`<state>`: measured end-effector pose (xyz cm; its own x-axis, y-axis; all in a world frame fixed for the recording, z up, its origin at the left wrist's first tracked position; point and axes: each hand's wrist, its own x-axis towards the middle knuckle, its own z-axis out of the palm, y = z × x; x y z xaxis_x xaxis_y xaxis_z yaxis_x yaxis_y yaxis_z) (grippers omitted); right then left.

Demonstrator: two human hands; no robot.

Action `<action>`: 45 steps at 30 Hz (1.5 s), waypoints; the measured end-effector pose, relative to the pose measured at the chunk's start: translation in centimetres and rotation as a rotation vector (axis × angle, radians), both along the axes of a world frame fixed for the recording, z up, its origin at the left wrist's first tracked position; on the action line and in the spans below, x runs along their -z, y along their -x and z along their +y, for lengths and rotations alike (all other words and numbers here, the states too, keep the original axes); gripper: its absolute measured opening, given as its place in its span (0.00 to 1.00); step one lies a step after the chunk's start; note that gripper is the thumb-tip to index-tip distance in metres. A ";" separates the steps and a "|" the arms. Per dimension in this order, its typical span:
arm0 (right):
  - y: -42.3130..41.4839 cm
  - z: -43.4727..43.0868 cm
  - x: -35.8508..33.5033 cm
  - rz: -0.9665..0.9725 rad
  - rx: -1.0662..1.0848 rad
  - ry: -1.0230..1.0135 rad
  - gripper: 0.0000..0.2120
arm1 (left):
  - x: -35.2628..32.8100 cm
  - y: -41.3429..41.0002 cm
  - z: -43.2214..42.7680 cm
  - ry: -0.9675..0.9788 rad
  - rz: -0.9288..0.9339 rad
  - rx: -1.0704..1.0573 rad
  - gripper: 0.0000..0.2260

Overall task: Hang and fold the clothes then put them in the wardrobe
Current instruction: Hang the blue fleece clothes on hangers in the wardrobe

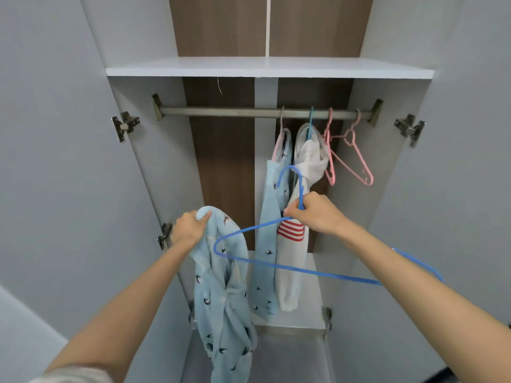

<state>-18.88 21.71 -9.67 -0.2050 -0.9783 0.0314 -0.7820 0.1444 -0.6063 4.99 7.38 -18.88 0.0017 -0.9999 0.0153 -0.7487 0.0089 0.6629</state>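
Gripping the bunched bird-print garment (221,294) in our left hand (188,228), we hold the blue hanger (304,270) by its neck in our curled right hand (315,214). The frame cuts off the garment's lower end, and our right forearm hides part of the hanger. Behind, the wardrobe rail (221,111) carries hung clothes (264,258).

Pale-blue fleece garment (221,299), dark bird print; blue plastic hanger (304,270); white fleece garment (287,272), red stripes; 2 pink plastic hangers (364,161).
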 end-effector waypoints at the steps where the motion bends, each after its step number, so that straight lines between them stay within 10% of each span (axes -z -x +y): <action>1: -0.4 0.4 -0.1 0.003 -0.044 -0.031 0.16 | 0.0 0.2 0.3 -0.013 0.018 0.009 0.19; 10: -4.1 1.0 -0.5 -0.075 -0.092 -0.099 0.18 | -3.1 0.3 0.3 0.068 0.013 0.376 0.16; 31: -8.9 -2.3 -6.0 0.132 0.062 -0.150 0.10 | -5.8 -3.8 -2.9 0.198 -0.180 0.379 0.13; 45: -11.6 -5.1 1.6 0.096 0.080 0.051 0.20 | -10.8 -1.1 0.1 -0.135 0.746 0.412 0.08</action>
